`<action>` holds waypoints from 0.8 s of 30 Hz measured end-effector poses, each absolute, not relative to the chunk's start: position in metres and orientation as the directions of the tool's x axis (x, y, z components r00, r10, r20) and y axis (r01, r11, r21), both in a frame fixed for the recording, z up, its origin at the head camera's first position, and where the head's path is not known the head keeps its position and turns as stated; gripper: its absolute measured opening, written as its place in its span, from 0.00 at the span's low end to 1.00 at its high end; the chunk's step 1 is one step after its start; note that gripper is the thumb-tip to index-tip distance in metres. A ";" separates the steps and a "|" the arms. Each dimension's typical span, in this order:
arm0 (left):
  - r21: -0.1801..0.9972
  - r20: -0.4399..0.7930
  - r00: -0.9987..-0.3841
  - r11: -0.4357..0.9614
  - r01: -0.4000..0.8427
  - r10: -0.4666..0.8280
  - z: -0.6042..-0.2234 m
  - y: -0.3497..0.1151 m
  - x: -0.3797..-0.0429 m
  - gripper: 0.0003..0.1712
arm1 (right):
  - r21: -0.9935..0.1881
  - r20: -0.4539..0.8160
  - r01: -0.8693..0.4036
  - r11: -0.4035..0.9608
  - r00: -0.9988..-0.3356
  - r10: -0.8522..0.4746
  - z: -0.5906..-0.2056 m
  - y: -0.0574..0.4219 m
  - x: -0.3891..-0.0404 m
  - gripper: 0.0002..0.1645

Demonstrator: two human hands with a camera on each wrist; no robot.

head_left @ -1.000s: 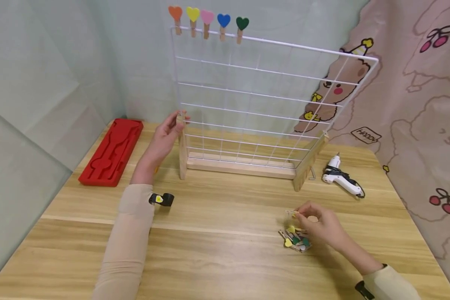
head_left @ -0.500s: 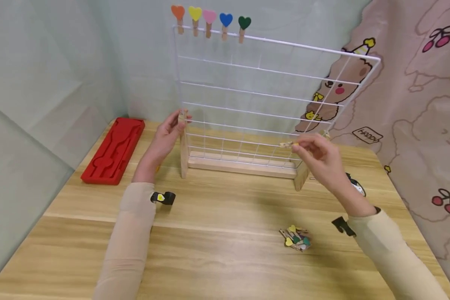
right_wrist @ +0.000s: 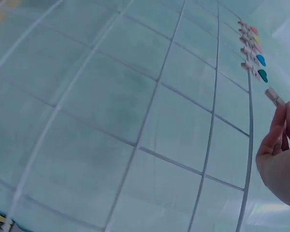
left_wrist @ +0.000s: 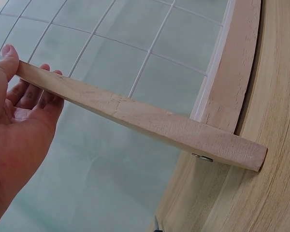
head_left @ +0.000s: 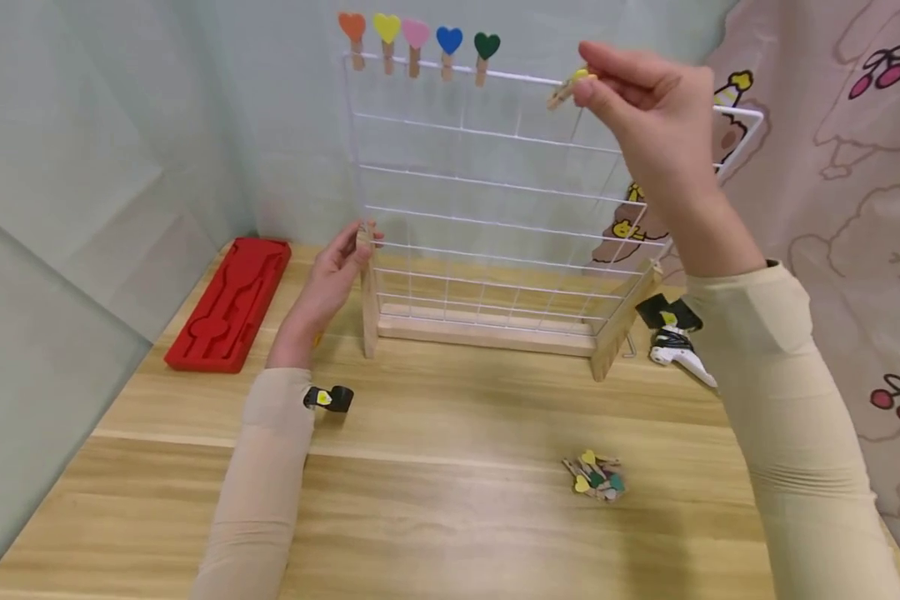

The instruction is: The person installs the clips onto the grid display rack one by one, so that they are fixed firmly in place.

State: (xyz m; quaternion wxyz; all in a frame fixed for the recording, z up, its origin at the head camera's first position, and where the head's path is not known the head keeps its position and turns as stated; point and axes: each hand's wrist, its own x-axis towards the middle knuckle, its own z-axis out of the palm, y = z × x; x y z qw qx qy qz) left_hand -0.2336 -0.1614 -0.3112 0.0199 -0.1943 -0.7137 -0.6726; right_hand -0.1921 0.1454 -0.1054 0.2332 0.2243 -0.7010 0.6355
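My right hand (head_left: 663,117) pinches a small wooden clothespin (head_left: 562,94) with a yellow heart, close to the top wire of the white wire grid (head_left: 502,173). In the right wrist view the clothespin (right_wrist: 274,95) points toward that wire; whether it touches is unclear. Several heart clothespins, orange, yellow, pink, blue and dark green (head_left: 487,47), stand clipped along the top left of the grid. My left hand (head_left: 330,279) grips the upper end of the left wooden upright (left_wrist: 116,107), thumb on one side and fingers on the other.
A pile of loose heart clothespins (head_left: 596,478) lies on the wooden table (head_left: 435,517). At the left is a red moulded tray (head_left: 228,304). A white glue gun (head_left: 678,354) lies at the right, partly behind my right sleeve, with a hex key (head_left: 630,347) near the right upright (head_left: 621,329).
My right hand has risen from beside the pile up to the grid's top wire, carrying the yellow-heart clothespin. My left hand keeps its grip on the upright.
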 end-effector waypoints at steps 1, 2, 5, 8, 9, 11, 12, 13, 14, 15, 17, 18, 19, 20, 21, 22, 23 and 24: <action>0.953 0.287 -0.924 0.023 0.303 0.253 -0.311 -0.161 -0.232 0.26 | -0.797 0.595 -0.592 0.122 -0.804 -0.016 -0.102 0.144 -0.194 0.17; 0.954 0.284 -0.924 0.025 0.300 0.255 -0.310 -0.161 -0.231 0.26 | -0.806 0.577 -0.572 0.150 -0.816 -0.008 -0.098 0.142 -0.197 0.18; 0.957 0.271 -0.929 0.033 0.288 0.253 -0.311 -0.162 -0.229 0.26 | -0.807 0.556 -0.540 0.240 -0.831 0.002 -0.090 0.135 -0.204 0.17; 0.958 0.271 -0.931 0.030 0.286 0.243 -0.310 -0.164 -0.227 0.26 | -0.799 0.545 -0.526 0.292 -0.838 -0.018 -0.086 0.128 -0.209 0.17; 0.957 0.275 -0.931 0.028 0.290 0.239 -0.310 -0.164 -0.227 0.26 | -0.784 0.549 -0.529 0.325 -0.835 -0.035 -0.085 0.126 -0.209 0.16; 0.954 0.286 -0.929 0.026 0.300 0.235 -0.310 -0.165 -0.227 0.26 | -0.753 0.564 -0.543 0.371 -0.824 -0.062 -0.084 0.121 -0.209 0.16; 0.952 0.289 -0.928 0.029 0.304 0.234 -0.311 -0.166 -0.228 0.26 | -0.731 0.577 -0.554 0.398 -0.813 -0.072 -0.084 0.118 -0.208 0.16; 0.951 0.291 -0.928 0.032 0.306 0.234 -0.312 -0.167 -0.229 0.26 | -0.706 0.596 -0.569 0.422 -0.799 -0.079 -0.084 0.115 -0.207 0.16; 0.950 0.294 -0.926 0.034 0.310 0.237 -0.313 -0.168 -0.231 0.25 | -0.685 0.615 -0.583 0.437 -0.784 -0.083 -0.084 0.112 -0.206 0.15; 0.949 0.297 -0.924 0.034 0.314 0.241 -0.315 -0.169 -0.232 0.25 | -0.669 0.629 -0.590 0.452 -0.773 -0.079 -0.083 0.111 -0.205 0.15; 0.947 0.301 -0.921 0.035 0.319 0.248 -0.319 -0.170 -0.236 0.24 | -0.623 0.659 -0.599 0.502 -0.748 -0.075 -0.082 0.109 -0.205 0.14; 0.946 0.303 -0.920 0.036 0.321 0.250 -0.321 -0.170 -0.238 0.24 | -0.598 0.669 -0.596 0.536 -0.739 -0.076 -0.081 0.109 -0.206 0.14; 0.945 0.307 -0.918 0.034 0.325 0.251 -0.322 -0.171 -0.239 0.24 | -0.578 0.672 -0.589 0.565 -0.736 -0.080 -0.081 0.109 -0.207 0.14; 0.944 0.311 -0.917 0.034 0.329 0.250 -0.324 -0.171 -0.241 0.24 | -0.554 0.673 -0.581 0.596 -0.734 -0.089 -0.080 0.109 -0.208 0.14; 0.943 0.314 -0.917 0.034 0.332 0.247 -0.325 -0.171 -0.241 0.24 | -0.533 0.672 -0.574 0.621 -0.733 -0.101 -0.080 0.109 -0.210 0.14; 0.943 0.314 -0.917 0.033 0.332 0.246 -0.326 -0.170 -0.242 0.24 | -0.514 0.669 -0.569 0.642 -0.735 -0.115 -0.080 0.110 -0.211 0.14; 0.943 0.314 -0.917 0.032 0.332 0.246 -0.327 -0.170 -0.242 0.24 | -0.497 0.662 -0.568 0.657 -0.737 -0.137 -0.080 0.110 -0.213 0.14; 0.943 0.314 -0.917 0.030 0.331 0.244 -0.327 -0.170 -0.242 0.25 | -0.481 0.649 -0.560 0.674 -0.745 -0.155 -0.079 0.110 -0.214 0.15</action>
